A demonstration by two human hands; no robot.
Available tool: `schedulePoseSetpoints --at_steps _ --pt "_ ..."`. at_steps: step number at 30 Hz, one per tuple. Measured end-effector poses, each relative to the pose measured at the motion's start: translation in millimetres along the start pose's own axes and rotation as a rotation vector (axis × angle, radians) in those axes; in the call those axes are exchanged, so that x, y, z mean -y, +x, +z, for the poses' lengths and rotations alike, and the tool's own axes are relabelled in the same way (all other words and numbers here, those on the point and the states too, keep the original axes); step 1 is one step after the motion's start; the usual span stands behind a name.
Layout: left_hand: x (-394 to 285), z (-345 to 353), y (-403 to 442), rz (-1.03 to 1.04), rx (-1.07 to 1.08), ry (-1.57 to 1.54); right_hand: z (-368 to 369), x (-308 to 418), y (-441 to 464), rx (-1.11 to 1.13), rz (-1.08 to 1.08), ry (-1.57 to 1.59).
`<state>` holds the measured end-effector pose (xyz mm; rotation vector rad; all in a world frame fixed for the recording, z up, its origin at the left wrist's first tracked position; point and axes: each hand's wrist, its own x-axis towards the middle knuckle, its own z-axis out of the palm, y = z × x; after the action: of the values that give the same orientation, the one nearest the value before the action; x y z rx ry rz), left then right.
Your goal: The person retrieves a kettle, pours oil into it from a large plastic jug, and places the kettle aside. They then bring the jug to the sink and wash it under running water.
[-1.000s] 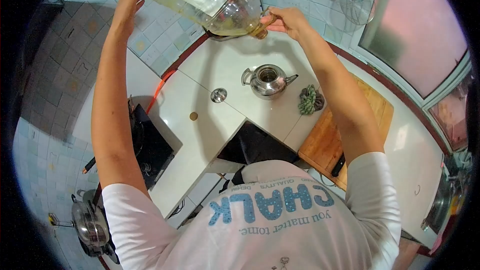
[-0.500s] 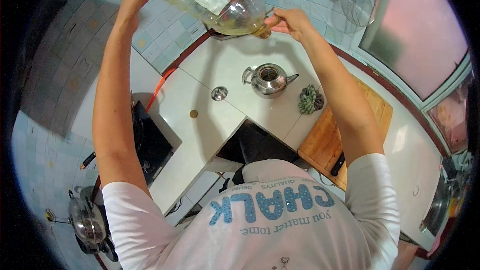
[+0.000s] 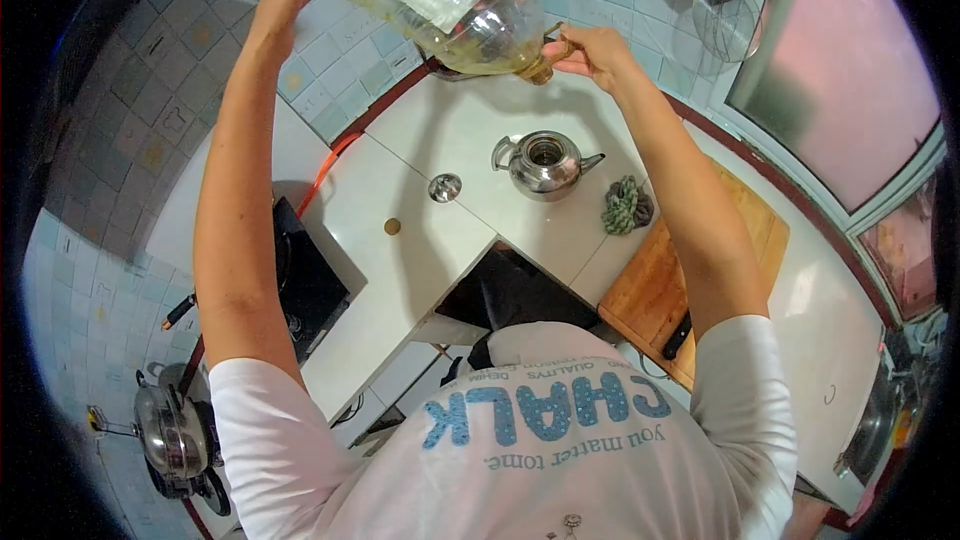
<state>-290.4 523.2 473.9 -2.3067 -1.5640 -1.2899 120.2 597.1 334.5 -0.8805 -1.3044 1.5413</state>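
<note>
A large clear plastic oil bottle [image 3: 485, 35] with a white label and a green band is held tilted above the counter, its neck pointing down to the right. My left hand [image 3: 288, 0] is at its base end, fingers against the plastic, partly cut off by the frame's top. My right hand [image 3: 592, 52] is closed at the neck, thumb and fingers pinching there. Below stands a steel teapot [image 3: 545, 168] with its top uncovered and its spout to the right. A round steel lid [image 3: 445, 188] and a small brownish cap [image 3: 392, 227] lie to its left.
Beside the teapot sits a crumpled green-grey cloth-like bundle [image 3: 626, 206]. A wooden cutting board [image 3: 640, 285] with a black-handled knife [image 3: 678, 336] is under my right arm. A black stove [image 3: 310, 285] and a steel pot [image 3: 172, 430] are left. Utensils hang on the wall, including a strainer [image 3: 727, 20].
The view has shifted slightly, so most things appear a little lower and to the right. Both hands stay on the tilted bottle, with no clear change in grip.
</note>
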Motion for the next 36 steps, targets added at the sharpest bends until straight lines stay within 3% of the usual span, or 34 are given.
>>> schedulePoseSetpoints --at_steps 1,7,10,13,16,19,22,25,28,31,34,36 --pt "6 -1 1 0.048 0.004 0.037 -1 -1 1 0.002 0.003 0.0" --pt "-39 14 -2 -0.333 -0.091 -0.286 -3 -3 2 -0.001 0.014 0.001" --pt "3 8 2 0.05 -0.013 0.092 -4 -5 2 -0.004 0.009 -0.002" --pt "-26 19 1 -0.3 -0.121 -0.296 -5 -6 2 0.0 0.015 0.011" --pt "-32 20 1 -0.323 -0.08 -0.344 -7 -10 4 0.008 0.006 0.031" --pt "-24 20 1 -0.133 -0.006 -0.182 -10 -11 4 0.017 0.005 0.033" --pt "-43 28 -3 -0.309 -0.108 -0.234 -11 -13 6 0.006 0.01 0.026" --pt "-35 27 -2 -0.244 -0.073 -0.228 -13 -13 6 -0.001 0.015 0.024" --pt "-38 32 -4 -0.325 -0.107 -0.308 -15 -15 8 0.0 0.018 0.025" --pt "-36 32 -3 -0.305 -0.084 -0.31 -16 -15 7 0.001 0.024 0.03" --pt "-31 29 -1 -0.111 -0.03 -0.077 -17 -15 7 0.008 0.026 0.022" --pt "-32 30 0 -0.179 -0.043 -0.129 -17 -15 7 0.009 0.021 0.025"
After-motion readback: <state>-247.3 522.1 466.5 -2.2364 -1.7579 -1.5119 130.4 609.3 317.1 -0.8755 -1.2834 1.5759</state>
